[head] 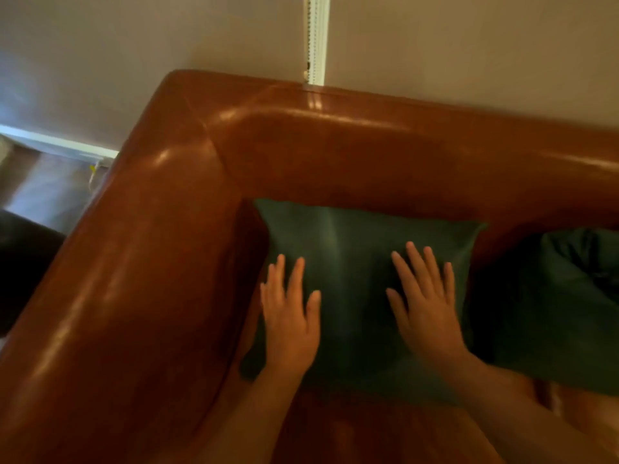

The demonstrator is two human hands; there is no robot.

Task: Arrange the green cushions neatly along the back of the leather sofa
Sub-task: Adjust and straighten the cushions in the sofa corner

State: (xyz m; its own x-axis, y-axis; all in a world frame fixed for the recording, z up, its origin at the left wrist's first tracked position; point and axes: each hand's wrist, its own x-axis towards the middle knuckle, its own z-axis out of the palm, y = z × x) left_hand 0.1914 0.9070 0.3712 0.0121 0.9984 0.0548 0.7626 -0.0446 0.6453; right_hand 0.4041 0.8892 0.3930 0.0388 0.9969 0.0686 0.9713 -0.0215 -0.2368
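A dark green cushion [355, 249] leans against the backrest in the left corner of the brown leather sofa [368, 152]. My left hand [290, 316] lies flat on the cushion's left part, fingers spread. My right hand [425, 303] lies flat on its right part, fingers spread too. Neither hand grips the fabric. A second green cushion [552, 303] sits to the right, crumpled, partly cut off by the frame edge and overlapping the first one's right edge.
The sofa's wide left armrest [127, 283] runs down the left side. Behind the backrest is a plain wall with a white vertical strip [316, 38]. At far left are a wooden floor, a white skirting board [57, 144] and a dark object [23, 262].
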